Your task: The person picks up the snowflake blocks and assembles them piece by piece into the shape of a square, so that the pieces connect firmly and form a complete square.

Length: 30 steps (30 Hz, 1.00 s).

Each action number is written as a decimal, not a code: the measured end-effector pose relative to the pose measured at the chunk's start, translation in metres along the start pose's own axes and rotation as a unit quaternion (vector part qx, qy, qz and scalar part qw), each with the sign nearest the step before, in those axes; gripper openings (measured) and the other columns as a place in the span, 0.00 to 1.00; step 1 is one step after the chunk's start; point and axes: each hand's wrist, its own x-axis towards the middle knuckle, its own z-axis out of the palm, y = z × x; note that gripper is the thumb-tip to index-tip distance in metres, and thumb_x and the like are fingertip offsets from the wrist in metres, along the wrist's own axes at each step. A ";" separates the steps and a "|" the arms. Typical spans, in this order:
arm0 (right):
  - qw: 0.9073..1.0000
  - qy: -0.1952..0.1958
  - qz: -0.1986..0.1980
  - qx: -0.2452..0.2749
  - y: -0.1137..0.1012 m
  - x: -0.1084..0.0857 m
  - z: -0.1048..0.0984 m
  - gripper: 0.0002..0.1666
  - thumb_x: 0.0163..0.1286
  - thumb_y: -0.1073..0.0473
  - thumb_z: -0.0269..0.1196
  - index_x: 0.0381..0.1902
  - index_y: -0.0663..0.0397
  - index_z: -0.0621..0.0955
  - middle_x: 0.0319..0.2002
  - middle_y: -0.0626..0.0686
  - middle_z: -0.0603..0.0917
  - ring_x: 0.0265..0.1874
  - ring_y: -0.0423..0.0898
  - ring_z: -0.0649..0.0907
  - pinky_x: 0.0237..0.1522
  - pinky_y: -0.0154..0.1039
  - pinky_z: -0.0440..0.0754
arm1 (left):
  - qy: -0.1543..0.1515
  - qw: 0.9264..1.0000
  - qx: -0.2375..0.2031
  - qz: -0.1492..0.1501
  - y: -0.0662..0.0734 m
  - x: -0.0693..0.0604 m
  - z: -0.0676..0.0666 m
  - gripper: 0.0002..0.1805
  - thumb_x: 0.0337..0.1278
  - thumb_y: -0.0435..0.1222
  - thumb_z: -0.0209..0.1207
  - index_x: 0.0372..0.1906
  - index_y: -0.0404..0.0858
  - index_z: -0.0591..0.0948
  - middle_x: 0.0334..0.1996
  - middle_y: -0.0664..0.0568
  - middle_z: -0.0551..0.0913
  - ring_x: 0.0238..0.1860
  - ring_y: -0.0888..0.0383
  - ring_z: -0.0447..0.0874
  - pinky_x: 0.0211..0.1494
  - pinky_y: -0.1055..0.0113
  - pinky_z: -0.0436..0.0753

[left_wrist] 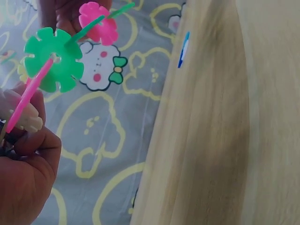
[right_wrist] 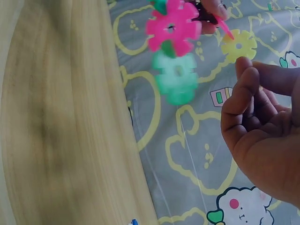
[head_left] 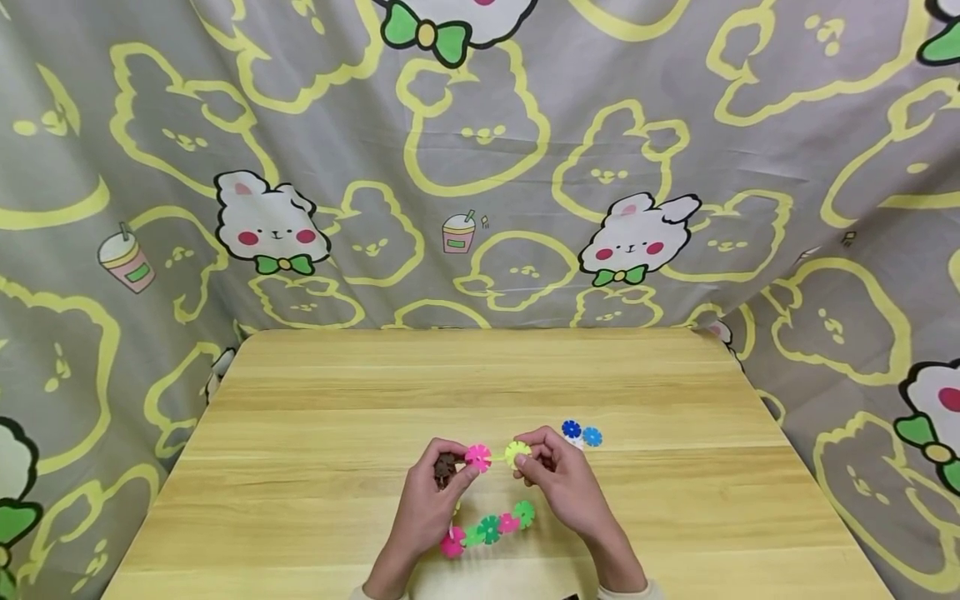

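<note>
My left hand [head_left: 431, 504] holds a chain of notched plastic snowflake discs, with a brown disc [head_left: 446, 468] by its fingers and a pink disc [head_left: 478, 457] at its fingertips. A yellow disc [head_left: 517, 454] is pinched between thumb and fingers of my right hand [head_left: 566, 483]; a thin yellow-green piece spans the gap to the pink one. Below the hands hangs the rest of the chain, including a dark green disc [head_left: 490, 529] and a lighter green end disc [head_left: 523, 514]. In the left wrist view, a green disc [left_wrist: 44, 47] has a pink disc slotted edge-on into it.
Beyond the right hand, a dark blue disc [head_left: 572, 429], a light blue disc [head_left: 592, 437] and a whitish piece lie on the wooden table [head_left: 315, 433]. Patterned grey cloth [head_left: 525, 275] surrounds the table's back and sides. A small dark object shows at the bottom edge.
</note>
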 end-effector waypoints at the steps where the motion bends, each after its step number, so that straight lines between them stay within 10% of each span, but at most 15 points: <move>1: 1.000 0.004 0.000 -0.003 -0.001 0.000 0.001 0.13 0.69 0.62 0.61 0.50 0.59 0.77 0.32 0.59 0.82 0.28 0.42 0.81 0.32 0.33 0.81 | 0.002 1.000 0.001 0.000 0.000 0.000 0.000 0.10 0.56 0.38 0.65 0.42 0.45 0.78 0.29 0.54 0.77 0.26 0.65 0.68 0.28 0.74 0.71; 20: 0.998 0.016 -0.017 -0.050 0.002 0.002 0.003 0.13 0.68 0.61 0.62 0.50 0.52 0.80 0.29 0.54 0.83 0.26 0.44 0.81 0.29 0.33 0.80 | 0.001 0.999 -0.001 -0.034 -0.004 -0.003 0.004 0.12 0.57 0.36 0.65 0.45 0.46 0.77 0.35 0.55 0.80 0.28 0.65 0.71 0.31 0.74 0.73; 30: 0.993 0.059 -0.085 -0.049 -0.009 0.004 -0.005 0.10 0.70 0.60 0.60 0.48 0.52 0.79 0.28 0.53 0.81 0.27 0.41 0.80 0.30 0.33 0.79 | -0.031 0.999 -0.008 0.003 -0.003 -0.006 0.005 0.27 0.59 0.33 0.63 0.61 0.49 0.69 0.48 0.50 0.82 0.39 0.63 0.78 0.39 0.71 0.79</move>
